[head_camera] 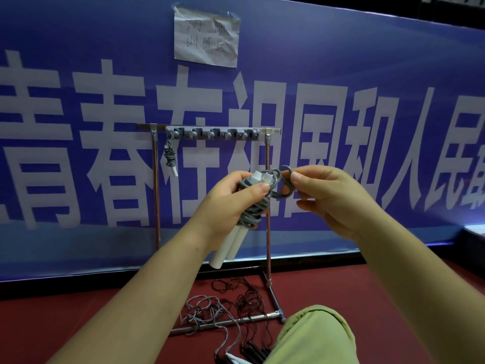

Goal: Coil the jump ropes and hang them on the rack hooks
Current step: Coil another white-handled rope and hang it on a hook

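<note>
My left hand [231, 195] grips a coiled grey jump rope [256, 214] by its two white handles [231, 245], which point down and left. My right hand [325, 198] pinches a grey loop [284, 187] at the top of the bundle. Both hands are held in front of the metal rack [267, 206], below its grey hook strip [212, 133]. One coiled grey rope with white handles [170, 158] hangs from the leftmost hook. The other hooks carry nothing.
Several loose ropes, grey and dark [223, 311], lie tangled on the red floor around the rack's base bar [228, 321]. My knee in green trousers [315, 337] is at the lower right. A blue banner [78, 74] with white characters stands behind the rack.
</note>
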A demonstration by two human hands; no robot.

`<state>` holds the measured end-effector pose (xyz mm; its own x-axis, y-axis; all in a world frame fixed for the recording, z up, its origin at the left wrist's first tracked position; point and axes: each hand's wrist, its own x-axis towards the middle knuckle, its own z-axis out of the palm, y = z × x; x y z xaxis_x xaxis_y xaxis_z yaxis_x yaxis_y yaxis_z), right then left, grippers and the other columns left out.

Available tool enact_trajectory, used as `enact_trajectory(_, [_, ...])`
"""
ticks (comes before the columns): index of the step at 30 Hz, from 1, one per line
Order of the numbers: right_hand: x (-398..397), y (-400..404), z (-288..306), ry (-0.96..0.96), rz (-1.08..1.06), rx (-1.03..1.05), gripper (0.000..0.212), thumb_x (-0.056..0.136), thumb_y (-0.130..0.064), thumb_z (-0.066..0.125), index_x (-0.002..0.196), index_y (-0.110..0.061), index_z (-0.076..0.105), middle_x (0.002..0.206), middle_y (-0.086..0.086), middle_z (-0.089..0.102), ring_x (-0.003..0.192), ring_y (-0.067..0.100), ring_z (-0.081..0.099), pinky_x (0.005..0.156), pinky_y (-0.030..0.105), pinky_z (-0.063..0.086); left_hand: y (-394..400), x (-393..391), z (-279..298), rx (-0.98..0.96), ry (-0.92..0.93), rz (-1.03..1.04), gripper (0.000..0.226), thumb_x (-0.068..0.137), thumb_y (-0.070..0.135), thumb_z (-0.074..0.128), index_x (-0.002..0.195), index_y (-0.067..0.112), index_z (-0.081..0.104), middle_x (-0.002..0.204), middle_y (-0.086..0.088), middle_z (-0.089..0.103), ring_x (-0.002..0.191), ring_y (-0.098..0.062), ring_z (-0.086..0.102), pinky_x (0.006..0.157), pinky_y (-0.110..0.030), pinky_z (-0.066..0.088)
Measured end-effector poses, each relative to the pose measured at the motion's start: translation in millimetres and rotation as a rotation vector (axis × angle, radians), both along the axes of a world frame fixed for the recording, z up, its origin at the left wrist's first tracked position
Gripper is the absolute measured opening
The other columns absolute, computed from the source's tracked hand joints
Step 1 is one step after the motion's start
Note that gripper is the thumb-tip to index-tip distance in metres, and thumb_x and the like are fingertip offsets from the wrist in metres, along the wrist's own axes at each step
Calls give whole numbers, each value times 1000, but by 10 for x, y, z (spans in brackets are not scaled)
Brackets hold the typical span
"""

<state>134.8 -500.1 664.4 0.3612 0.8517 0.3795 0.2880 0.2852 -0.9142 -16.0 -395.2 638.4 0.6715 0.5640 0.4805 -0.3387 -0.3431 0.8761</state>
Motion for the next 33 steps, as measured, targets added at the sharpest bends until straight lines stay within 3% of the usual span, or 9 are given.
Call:
enact_trajectory(3, [-19,16,-33,64,22,29,17,93,-19,56,92,-20,72,75,-8,69,77,10,49,74,29,42,3,4,-17,23,7,58,10,89,22,62,99,20,61,88,-6,67,95,-38,66,63,-35,54])
enact_trajectory(11, [28,7,-1,9,122,-45,15,86,-11,61,97,-16,70,78,-6,71,66,3,58,75,31,46,4,-44,-20,143,15,144,23,88,24,65,104,37,55,100,-3,65,92,-24,68,74,-39,57])
enact_trajectory(14, [78,32,23,33,206,-94,28,73,-15,68,101,-17,70,80,0,69,63,7,55,75,32,46,-30,-66,-2,185,30,129,24,90,24,63,107,39,55,94,-2,64,80,-12,67,67,-32,56])
enact_trajectory(17, [171,48,59,0,305,-195,25,66,-19,80,91,-22,76,86,4,70,85,26,46,78,32,46,-106,-85,0,238,49,146,25,90,21,61,107,39,56,89,3,63,71,-1,64,61,-19,52])
enact_trajectory(20, [270,61,90,-29,432,-250,27,61,-25,85,87,-22,77,87,5,70,92,30,41,74,30,48,-163,-112,17,270,67,122,24,89,21,61,104,40,59,92,1,65,77,-6,66,68,-25,56])
enact_trajectory(22, [336,66,119,-24,538,-282,41,51,-33,92,87,-21,76,84,4,70,85,24,49,71,29,51,-180,-124,40,270,80,85,23,90,21,61,103,39,60,93,0,67,81,-10,67,73,-28,56])
enact_trajectory(25, [397,84,163,-21,651,-333,40,51,-32,93,85,-19,76,78,2,69,75,14,64,67,27,53,-174,-127,56,276,115,48,20,87,27,63,100,42,63,92,4,69,83,-13,69,76,-30,57])
enact_trajectory(29, [422,115,216,-96,699,-412,36,55,-31,91,85,-20,75,77,0,70,72,10,65,67,26,54,-187,-130,29,255,135,29,20,77,34,61,94,44,64,89,2,70,80,-17,69,75,-38,58])
enact_trajectory(33, [411,104,273,-136,659,-451,38,53,-33,92,84,-20,75,77,1,68,72,11,64,67,26,54,-208,-142,76,257,137,16,17,85,26,63,96,39,64,87,3,68,77,-14,69,69,-35,58])
